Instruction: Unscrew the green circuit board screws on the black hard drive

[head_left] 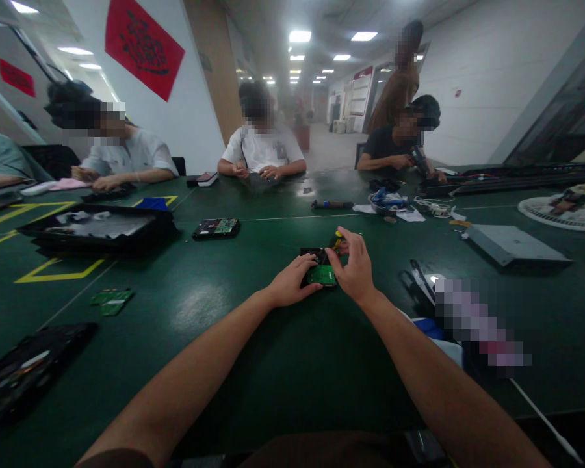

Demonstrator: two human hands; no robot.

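Note:
A black hard drive with a green circuit board (320, 272) lies on the dark green table (253, 364) in front of me. My left hand (292, 281) rests on its left side, fingers curled against the casing. My right hand (353, 265) is closed on a yellow-handled screwdriver (338, 239) that stands over the drive's far right corner. The tool's tip is hidden behind my fingers.
A second hard drive (216, 227) lies further left, near a black tray (95, 227). Loose green boards (111, 300) sit at left. A grey flat case (514, 246), a bowl of parts (385, 201) and a white fan grille (563, 211) are at right. Several people sit across the table.

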